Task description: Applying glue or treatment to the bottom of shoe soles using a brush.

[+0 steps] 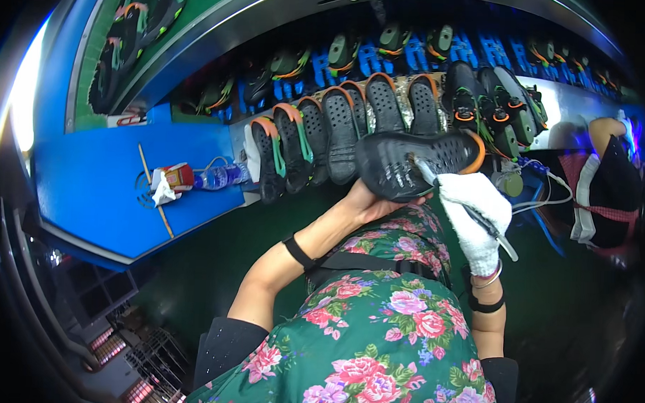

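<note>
My bare left hand [368, 203] grips a black shoe sole [391, 155] from below, its holed inner face turned up and its orange-rimmed end to the right. In a white knit glove, my right hand [478, 212] is closed round a slim brush [429, 171]. The brush tip meets the middle of the sole, and its pale handle end sticks out below the glove. Glossy wet-looking streaks show on the sole's left part. Just beyond, a row of similar black soles [339, 124] with orange and green edging leans along the bench.
At left, a blue tabletop [88, 186] carries a plastic bottle [222, 176], a red-and-yellow box [178, 175] and a thin stick [145, 165]. Shoes on blue racks [373, 60] line the far side. Several shoes [493, 101] cluster at right, near another person's arm [603, 133].
</note>
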A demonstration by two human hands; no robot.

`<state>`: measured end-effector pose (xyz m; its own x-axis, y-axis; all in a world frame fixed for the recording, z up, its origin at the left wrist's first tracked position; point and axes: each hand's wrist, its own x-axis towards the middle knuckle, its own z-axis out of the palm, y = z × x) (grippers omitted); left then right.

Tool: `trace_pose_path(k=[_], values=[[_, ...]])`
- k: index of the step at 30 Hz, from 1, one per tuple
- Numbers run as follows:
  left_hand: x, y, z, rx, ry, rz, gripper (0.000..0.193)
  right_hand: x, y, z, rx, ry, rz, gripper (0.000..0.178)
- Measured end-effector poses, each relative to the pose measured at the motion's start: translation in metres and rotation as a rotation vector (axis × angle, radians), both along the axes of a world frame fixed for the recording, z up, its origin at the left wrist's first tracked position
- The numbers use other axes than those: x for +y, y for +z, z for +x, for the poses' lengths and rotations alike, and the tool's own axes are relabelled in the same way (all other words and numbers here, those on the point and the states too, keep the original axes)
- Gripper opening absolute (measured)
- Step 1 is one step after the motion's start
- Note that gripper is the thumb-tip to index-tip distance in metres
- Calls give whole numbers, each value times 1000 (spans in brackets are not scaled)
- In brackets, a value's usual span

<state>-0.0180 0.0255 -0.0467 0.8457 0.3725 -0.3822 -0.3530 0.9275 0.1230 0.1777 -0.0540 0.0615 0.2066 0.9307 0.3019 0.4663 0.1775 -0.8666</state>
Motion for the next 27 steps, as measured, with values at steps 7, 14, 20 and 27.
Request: trace_pose_path(k=[7,14,20,27], values=[[12,29,-5,-306,129,-285,77,7,18,-15,20,-92,39,16],[14,57,32,-261,153,-151,104,24,40,-6,-78,-33,147,22],[10,60,25,90,66,107,97,44,56,0,-332,17,174,29],[0,47,17,117,29,215,87,43,37,-17,-216,49,148,31]])
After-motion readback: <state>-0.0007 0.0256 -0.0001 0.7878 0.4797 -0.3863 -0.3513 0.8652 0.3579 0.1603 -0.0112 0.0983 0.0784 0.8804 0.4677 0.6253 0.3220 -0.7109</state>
